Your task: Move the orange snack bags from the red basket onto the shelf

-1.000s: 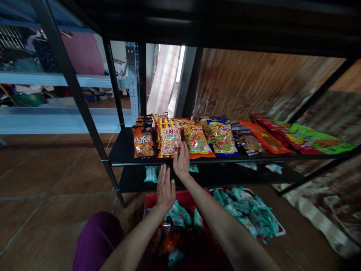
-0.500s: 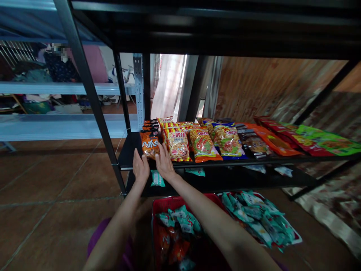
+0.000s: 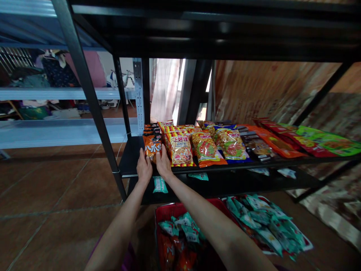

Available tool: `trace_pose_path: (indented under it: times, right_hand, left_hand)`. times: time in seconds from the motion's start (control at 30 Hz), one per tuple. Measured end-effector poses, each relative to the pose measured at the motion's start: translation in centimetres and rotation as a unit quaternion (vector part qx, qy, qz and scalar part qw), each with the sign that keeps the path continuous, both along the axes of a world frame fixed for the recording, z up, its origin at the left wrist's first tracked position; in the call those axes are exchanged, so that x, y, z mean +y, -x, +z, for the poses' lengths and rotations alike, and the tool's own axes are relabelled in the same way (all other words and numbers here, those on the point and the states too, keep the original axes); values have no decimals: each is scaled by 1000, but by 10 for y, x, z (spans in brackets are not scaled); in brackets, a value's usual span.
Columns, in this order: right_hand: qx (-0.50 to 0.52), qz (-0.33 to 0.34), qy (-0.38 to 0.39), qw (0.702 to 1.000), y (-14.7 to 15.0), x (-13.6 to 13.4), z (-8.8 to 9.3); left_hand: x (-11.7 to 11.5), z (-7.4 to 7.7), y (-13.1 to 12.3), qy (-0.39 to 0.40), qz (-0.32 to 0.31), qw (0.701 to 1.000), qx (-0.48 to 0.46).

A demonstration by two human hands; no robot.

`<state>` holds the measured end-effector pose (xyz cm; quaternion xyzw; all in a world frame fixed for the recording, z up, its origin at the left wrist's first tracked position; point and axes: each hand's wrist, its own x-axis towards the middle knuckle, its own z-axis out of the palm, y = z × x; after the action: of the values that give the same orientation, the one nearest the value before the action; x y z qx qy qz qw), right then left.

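Black shelf [image 3: 127,162] — straight-fingered hands [image 3: 144,168] flank an orange packet [image 3: 152,144].

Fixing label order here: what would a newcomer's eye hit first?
Probably the bright packets rowed along the black shelf, from the orange packet at the left end to the green packet at the right. Then the left hand and right hand, either side of that orange packet. Below, teal packets lie in a red basket.

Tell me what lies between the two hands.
In the head view, the front leftmost orange bag stands between the left hand and the right hand.
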<state>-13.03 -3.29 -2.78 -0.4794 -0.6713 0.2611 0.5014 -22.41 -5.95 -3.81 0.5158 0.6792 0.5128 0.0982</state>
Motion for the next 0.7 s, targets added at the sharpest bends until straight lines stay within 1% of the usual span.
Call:
trace_pose_path:
  times: [0.1,0.2,0.37,0.43,0.53,0.7]
  right_hand:
    - [4,-10,-11,1000,0,5,-3]
    - [-14,-27,-19,999,2,8,-5]
    - [-51,-44,-36,997,4,10,-6]
    - [-59,-50,-32,996,4,12,-5]
    - [-62,-58,-27,996,3,15,-4]
    - [-78,-72,-40,994,8,13,1]
  left_hand:
    - [4,-2,0,-5,-6,1000,11]
    - [6,-2,-1,-5,-10,1000,29]
    - [8,0,-3,4,18,1000,17]
    - [10,2,-1,21,7,1000,-1]
    - [13,7,3,40,-30,999,-18]
    - [19,12,8,47,-60,996,-34]
